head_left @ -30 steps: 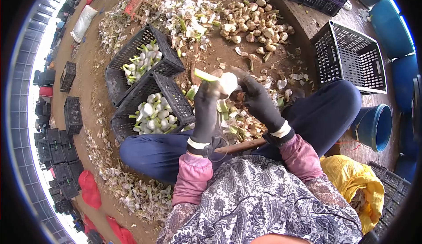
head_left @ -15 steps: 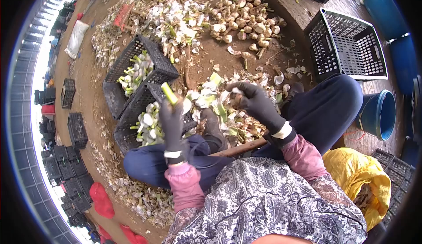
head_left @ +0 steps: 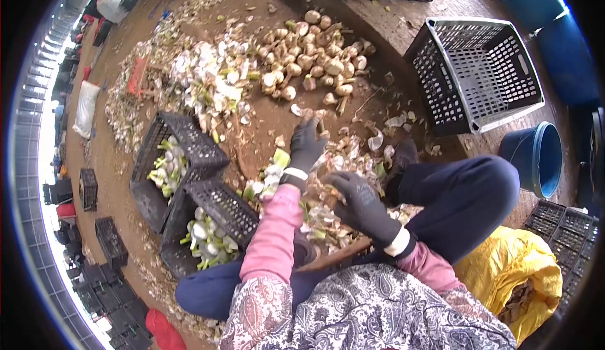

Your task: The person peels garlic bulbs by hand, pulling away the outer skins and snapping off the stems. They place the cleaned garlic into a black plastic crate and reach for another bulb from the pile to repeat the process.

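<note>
My left hand (head_left: 307,143), in a dark glove, reaches forward with its fingers apart at the near edge of a pile of garlic bulbs (head_left: 334,67). Nothing shows in it. Nearer to me, my right hand (head_left: 362,206) is loosely bent over scattered peels and leaves (head_left: 321,227), with a gap between thumb and fingers and nothing visible there. White garlic with green stems (head_left: 208,239) lies in a black crate (head_left: 220,208) left of my left arm. More of it (head_left: 169,167) sits in the crate behind (head_left: 200,145).
An empty black crate with a pale rim (head_left: 444,75) and a blue bucket (head_left: 520,154) stand at the right. A yellow sack (head_left: 498,252) lies beside my right leg. A heap of peels (head_left: 208,66) and a red crate (head_left: 137,75) are at the upper left.
My left hand has moved forward, away from the left crates, and the green-stemmed piece it held is gone from it. My right hand is lower in view. The view has shifted.
</note>
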Demonstrator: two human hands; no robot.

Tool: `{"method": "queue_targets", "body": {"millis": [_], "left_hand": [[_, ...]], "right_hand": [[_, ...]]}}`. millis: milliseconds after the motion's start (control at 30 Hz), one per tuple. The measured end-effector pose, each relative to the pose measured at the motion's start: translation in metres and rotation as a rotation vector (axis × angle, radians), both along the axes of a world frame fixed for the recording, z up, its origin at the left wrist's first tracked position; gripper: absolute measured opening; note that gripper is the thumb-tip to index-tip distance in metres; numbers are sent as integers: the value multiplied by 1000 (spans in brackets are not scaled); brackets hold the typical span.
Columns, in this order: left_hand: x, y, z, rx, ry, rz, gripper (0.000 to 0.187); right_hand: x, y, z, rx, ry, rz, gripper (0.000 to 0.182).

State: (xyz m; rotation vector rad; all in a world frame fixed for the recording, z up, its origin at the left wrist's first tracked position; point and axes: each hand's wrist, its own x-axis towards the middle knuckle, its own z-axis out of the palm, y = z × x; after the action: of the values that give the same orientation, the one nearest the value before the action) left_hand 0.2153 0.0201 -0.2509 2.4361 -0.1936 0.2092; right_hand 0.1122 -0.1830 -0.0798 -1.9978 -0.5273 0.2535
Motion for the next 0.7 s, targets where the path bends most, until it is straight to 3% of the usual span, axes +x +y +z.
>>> {"method": "queue_targets", "body": {"millis": [133, 200, 233, 300, 333, 367, 433, 467, 533, 567, 667, 700], "left_hand": [[66, -18, -80, 379, 504, -7, 65], [57, -9, -130, 620, 112, -56, 46], [55, -10, -126, 522, 246, -31, 43], [51, -12, -114, 336, 497, 57, 37], [39, -10, -120, 353, 540, 80, 35], [22, -9, -114, 381, 425, 104, 33], [-10, 1, -105, 53, 450, 176, 30], [-17, 11, -99, -312, 570, 210, 28], [-55, 9, -25, -1053, 760, 383, 29], [-75, 0, 16, -1177, 733, 417, 24], [-119, -5, 68, -1127, 600, 309, 25], [-127, -8, 84, -919, 385, 261, 29]], "right_hand": [[8, -11, 3, -41, 53, -9, 52], [16, -16, 14, -27, -3, -25, 47], [21, -18, 23, -35, 132, -12, 46], [23, -16, 17, -12, 160, -23, 49], [23, -17, 13, -37, 180, 2, 51], [23, -14, 13, -26, 171, -11, 51], [18, -11, 14, -8, 159, -38, 50], [14, -10, 1, -44, 60, -69, 54], [14, -4, 3, -127, 113, -114, 59], [12, -1, -8, -80, -22, -154, 64], [12, 10, -17, -44, 178, -180, 64], [11, 16, -20, -92, 100, -154, 62]]}}
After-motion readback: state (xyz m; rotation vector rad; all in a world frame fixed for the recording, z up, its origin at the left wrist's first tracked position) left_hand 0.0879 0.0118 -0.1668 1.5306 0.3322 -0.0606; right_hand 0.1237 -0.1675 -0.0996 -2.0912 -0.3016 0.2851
